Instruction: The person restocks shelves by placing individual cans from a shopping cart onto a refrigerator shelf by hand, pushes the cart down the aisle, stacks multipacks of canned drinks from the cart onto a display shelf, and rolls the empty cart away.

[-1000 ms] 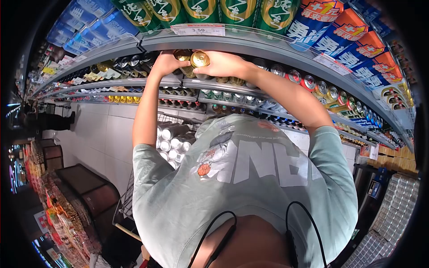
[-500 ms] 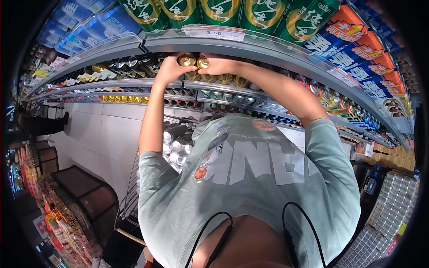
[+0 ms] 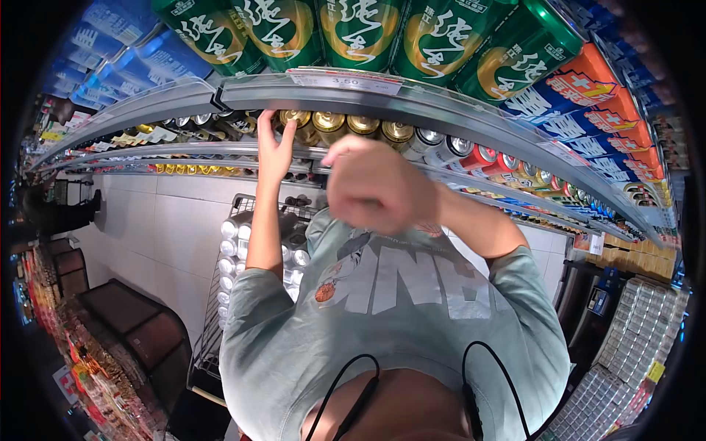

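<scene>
A row of gold-topped cans [image 3: 328, 120] stands on the shelf below the green cans. My left hand [image 3: 275, 145] reaches up to the left end of this row. Its thumb and fingers are apart, with the thumb against the leftmost gold-topped can [image 3: 296, 117]; the fingertips are partly hidden under the shelf edge. In front of the shelf, nearer my chest, is my right hand [image 3: 379, 184], blurred by motion. Its fingers look curled in, and no can shows in it.
Large green cans [image 3: 360, 33] fill the upper shelf behind a price rail [image 3: 346, 81]. Silver and red cans [image 3: 482, 156] continue the row rightward. Below me, a wire cart [image 3: 213, 323] holds several silver-topped cans [image 3: 228, 250]. A dark-clothed person [image 3: 66, 213] is at the far left.
My right hand has left the gold-topped cans and drawn back toward my chest. My left hand stays at the row, its thumb and fingers apart. The view has shifted, showing more of the row.
</scene>
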Demonstrator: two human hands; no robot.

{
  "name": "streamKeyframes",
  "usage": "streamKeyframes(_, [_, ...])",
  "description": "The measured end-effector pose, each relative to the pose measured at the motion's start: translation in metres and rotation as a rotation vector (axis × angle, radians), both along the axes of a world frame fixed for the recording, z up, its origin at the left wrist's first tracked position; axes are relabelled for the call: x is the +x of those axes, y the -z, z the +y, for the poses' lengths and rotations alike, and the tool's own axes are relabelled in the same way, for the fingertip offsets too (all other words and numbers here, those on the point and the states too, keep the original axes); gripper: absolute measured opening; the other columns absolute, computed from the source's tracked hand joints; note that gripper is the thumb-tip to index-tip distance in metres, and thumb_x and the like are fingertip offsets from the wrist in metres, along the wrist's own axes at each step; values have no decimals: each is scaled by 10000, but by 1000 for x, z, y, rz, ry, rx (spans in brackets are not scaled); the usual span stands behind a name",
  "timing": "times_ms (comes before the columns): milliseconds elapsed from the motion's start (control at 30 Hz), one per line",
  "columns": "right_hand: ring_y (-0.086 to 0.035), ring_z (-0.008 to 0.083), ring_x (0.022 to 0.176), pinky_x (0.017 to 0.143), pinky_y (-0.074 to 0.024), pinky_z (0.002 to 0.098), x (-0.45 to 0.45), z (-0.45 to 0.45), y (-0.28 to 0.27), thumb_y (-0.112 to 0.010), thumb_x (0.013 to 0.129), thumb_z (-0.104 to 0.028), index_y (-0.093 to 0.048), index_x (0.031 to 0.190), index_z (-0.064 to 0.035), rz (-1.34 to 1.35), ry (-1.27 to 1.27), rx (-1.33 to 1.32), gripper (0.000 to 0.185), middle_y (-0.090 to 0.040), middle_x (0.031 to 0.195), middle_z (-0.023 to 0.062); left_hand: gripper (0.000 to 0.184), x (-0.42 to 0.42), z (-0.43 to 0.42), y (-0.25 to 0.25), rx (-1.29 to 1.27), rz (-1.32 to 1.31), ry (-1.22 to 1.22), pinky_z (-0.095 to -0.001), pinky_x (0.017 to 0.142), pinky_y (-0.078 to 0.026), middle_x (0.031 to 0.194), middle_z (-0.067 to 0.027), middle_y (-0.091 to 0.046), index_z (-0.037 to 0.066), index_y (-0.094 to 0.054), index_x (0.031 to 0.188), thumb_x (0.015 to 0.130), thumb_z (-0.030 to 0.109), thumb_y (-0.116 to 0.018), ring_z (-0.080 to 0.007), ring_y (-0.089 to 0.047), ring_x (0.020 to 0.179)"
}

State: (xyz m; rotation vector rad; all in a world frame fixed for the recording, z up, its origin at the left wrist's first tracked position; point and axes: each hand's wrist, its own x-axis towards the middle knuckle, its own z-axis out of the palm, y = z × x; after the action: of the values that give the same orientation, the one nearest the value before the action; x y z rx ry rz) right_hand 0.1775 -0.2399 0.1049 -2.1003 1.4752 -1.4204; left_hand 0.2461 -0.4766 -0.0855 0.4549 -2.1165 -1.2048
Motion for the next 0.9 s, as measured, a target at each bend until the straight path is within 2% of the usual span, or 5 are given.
streamKeyframes(300, [-531,142,463,824,-520,263,57,65,-98,-388,987,-166,-542,534,-91,-61,-220,-1292,485,-536,482,33,298,8,111,12,-206,470,-245,-480,1060,-298,1233,-165,-520,31,-490,1054,781,3,-607,-360,-433,1203])
streamKeyframes(433, [-503,126,463,585,-486,241,90,70,-99,-389,970,-98,-437,479,-115,-419,-89,-1057,493,-479,473,43,340,6,146,-6,-239,463,15,-473,1051,-323,1190,-156,-530,45,-470,1055,761,-58,-607,-341,-457,1185])
streamKeyframes(633, [-497,132,458,597,-485,239,87,81,-105,-361,980,-99,-426,464,-114,-427,-315,-892,520,-479,477,33,390,21,151,-12,-250,411,108,-468,973,-384,1118,-151,-587,47,-517,1009,660,-92,-621,-371,-528,1088])
streamKeyframes(833, [-493,135,452,582,-474,248,112,68,-110,-370,984,-129,-418,456,-113,-276,365,-1522,531,-480,482,33,255,46,174,-5,-150,308,62,-425,968,-387,1075,-126,-605,43,-540,940,717,-56,-614,-321,-532,1060])
streamKeyframes(900, [-483,128,440,558,-449,230,98,96,-113,-386,980,-149,-421,458,-110,-401,-199,-1065,524,-467,472,31,237,53,178,-3,-91,294,-29,-410,959,-390,1066,-129,-606,37,-536,942,736,-52,-609,-309,-531,1039])
